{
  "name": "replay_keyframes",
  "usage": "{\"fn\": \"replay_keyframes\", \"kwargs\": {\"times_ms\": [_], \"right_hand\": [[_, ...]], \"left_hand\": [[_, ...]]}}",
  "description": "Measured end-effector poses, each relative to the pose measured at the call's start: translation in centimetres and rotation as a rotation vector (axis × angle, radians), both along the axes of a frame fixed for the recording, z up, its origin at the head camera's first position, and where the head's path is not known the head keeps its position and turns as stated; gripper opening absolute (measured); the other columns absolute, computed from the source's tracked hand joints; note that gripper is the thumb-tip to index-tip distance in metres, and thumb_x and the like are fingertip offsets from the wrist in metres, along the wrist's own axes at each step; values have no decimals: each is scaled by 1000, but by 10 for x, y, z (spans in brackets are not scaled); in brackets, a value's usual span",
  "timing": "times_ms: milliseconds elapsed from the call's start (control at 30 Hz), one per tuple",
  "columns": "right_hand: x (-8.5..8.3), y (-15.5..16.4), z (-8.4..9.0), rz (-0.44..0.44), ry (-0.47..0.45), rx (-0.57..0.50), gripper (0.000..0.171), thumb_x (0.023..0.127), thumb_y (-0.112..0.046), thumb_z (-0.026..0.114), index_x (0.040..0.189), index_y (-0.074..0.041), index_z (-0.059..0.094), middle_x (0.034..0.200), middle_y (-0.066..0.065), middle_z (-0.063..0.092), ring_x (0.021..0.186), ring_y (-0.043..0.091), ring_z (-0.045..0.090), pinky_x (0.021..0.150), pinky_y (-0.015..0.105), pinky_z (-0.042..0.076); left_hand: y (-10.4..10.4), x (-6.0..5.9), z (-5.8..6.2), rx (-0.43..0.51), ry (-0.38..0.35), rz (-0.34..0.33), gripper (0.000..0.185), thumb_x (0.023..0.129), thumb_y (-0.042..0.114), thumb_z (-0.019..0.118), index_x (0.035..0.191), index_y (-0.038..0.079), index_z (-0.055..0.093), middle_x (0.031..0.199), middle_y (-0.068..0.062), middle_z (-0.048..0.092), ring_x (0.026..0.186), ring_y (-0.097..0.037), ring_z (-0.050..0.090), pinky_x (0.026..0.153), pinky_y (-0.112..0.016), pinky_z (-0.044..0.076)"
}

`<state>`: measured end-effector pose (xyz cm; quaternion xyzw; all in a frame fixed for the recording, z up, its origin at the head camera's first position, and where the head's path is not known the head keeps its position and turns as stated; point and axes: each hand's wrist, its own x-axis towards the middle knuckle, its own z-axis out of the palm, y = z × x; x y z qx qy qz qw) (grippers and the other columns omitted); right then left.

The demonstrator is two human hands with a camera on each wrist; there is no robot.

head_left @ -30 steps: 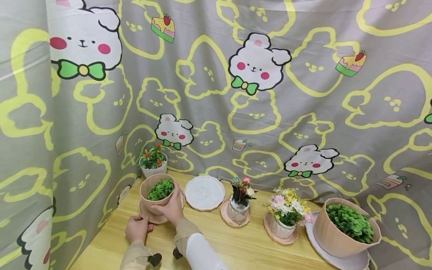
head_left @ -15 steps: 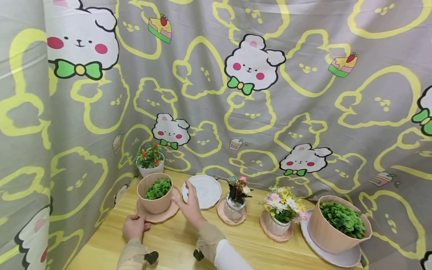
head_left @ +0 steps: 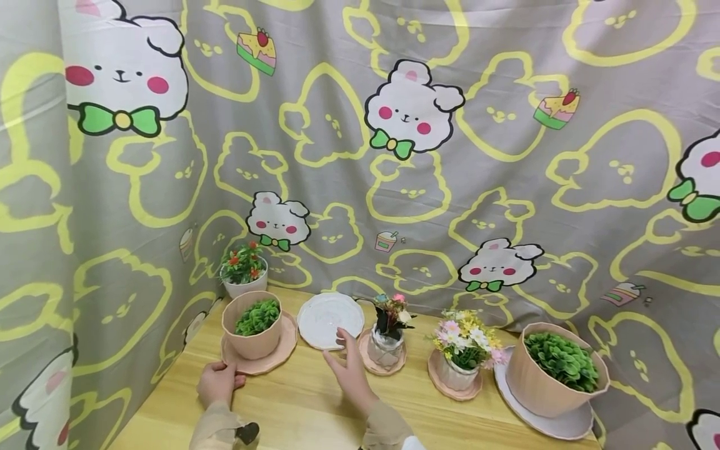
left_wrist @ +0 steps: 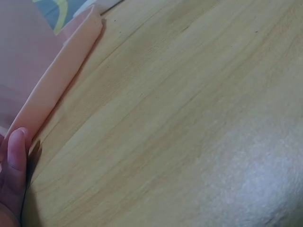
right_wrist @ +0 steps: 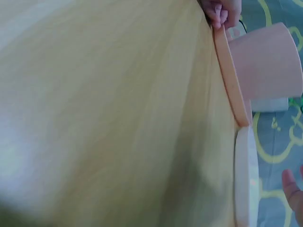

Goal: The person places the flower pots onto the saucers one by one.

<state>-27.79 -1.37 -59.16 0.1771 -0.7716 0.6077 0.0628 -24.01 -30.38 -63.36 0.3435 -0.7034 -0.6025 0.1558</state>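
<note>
My left hand (head_left: 232, 377) pinches the near rim of a pink saucer (head_left: 279, 355) at the table's left. The left wrist view shows one fingertip (left_wrist: 15, 156) against that rim (left_wrist: 59, 78); the right wrist view shows the fingers (right_wrist: 218, 10) closed on it. A pink pot of green leaves (head_left: 251, 326) stands on the saucer. My right hand (head_left: 340, 351) hovers with straight fingers over the wood, just in front of an empty white saucer (head_left: 329, 320). It holds nothing.
A white pot of red flowers (head_left: 243, 275) stands in the back left corner. To the right are a small vase on a pink saucer (head_left: 388, 342), a flower pot on another (head_left: 457, 361) and a large pink pot (head_left: 554, 370). Patterned cloth walls the table (head_left: 304, 406).
My right hand let go of the pink pot and moved right, past the white saucer's front edge. The left hand stayed at the pink saucer's rim.
</note>
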Motion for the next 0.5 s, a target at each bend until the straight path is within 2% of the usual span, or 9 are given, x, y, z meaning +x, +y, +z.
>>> {"fn": "replay_keyframes", "kwargs": {"times_ms": [67,300,500], "right_hand": [[2,8,-4,-2,-41,-10,61,93,-27,66,144,-9,39,138,15,50,121,38,51,96,48,52],[8,35,-14,26,-154,-14,61,91,-13,66,143,3,37,132,27,49,118,43,52,98,52,51],[10,46,-18,56,-147,60,55,91,-12,65,137,8,42,123,28,54,111,44,56,96,52,52]], "left_hand": [[-1,1,-1,8,11,-1,34,91,13,56,113,-11,46,49,3,63,41,-8,62,44,-19,53],[-2,-1,-2,40,20,-1,30,90,10,55,111,-10,45,49,2,62,42,-8,63,45,-22,55],[-2,-1,0,151,50,3,34,91,6,53,114,-15,40,56,-5,62,44,-12,65,49,-27,58]]}}
